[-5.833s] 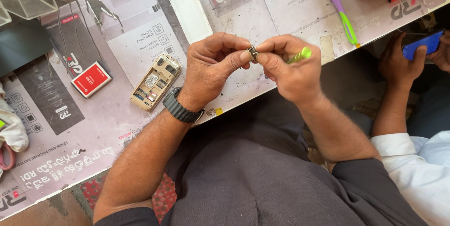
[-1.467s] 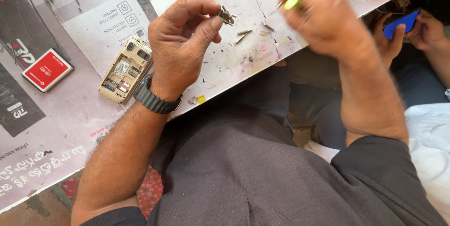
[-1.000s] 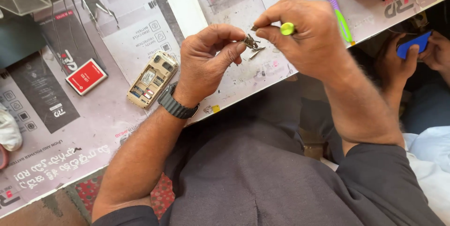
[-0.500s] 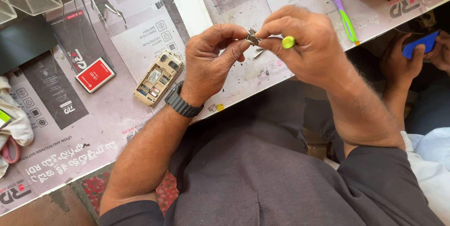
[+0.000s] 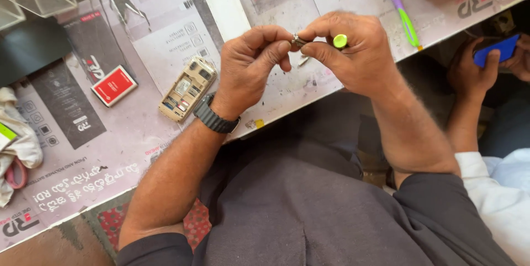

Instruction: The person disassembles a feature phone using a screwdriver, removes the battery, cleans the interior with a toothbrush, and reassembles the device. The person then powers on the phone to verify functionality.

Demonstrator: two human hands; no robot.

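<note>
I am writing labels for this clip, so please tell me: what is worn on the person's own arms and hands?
The left hand has a dark grey watch with a ribbed strap on its wrist. The right hand wears nothing. Both forearms are bare, and dark grey sleeves end near the elbows.

Bright even daylight, soft shadows, sharp focus, slight edge distortion.

An opened phone body [image 5: 186, 89] lies on the table [image 5: 110, 150]; beside it a red card [image 5: 114, 85]; farther up, a white back cover [image 5: 225, 4].
</note>
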